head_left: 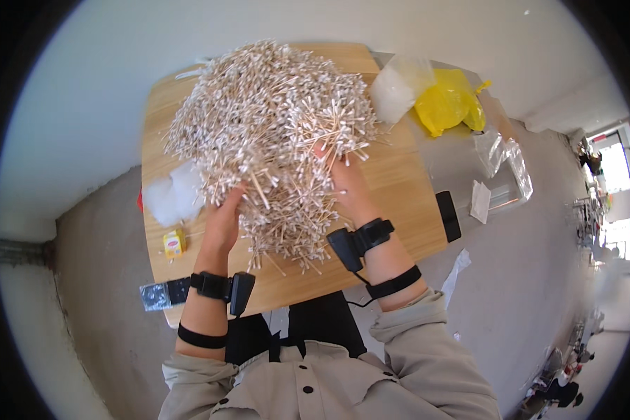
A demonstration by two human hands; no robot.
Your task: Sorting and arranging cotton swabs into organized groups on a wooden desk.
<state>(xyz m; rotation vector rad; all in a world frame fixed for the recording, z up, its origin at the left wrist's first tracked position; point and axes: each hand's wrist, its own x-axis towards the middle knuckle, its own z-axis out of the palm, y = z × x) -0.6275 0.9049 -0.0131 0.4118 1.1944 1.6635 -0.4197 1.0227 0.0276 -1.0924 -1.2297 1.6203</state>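
A wood-grained tabletop (399, 189) is covered across its middle and far side by a large heap of cotton swabs (259, 98), which is spread close to the near edge. Beyond the right edge, a yellow plastic bag (449, 103) is seen just beside a whitish translucent bag (400, 87). A soft white bundle (175, 194) is placed against the heap's left side. The near part of the heap is entered by both hands: the left hand (224, 220) at its left, the right hand (350, 178) at its right. Swabs are gathered against both hands, but the fingers are largely buried, so how far they are opened, or how firmly anything is gripped, cannot be told. A black device (360, 241) is strapped at the right wrist. Near the tabletop's left edge, a small yellow box (174, 243) is set.
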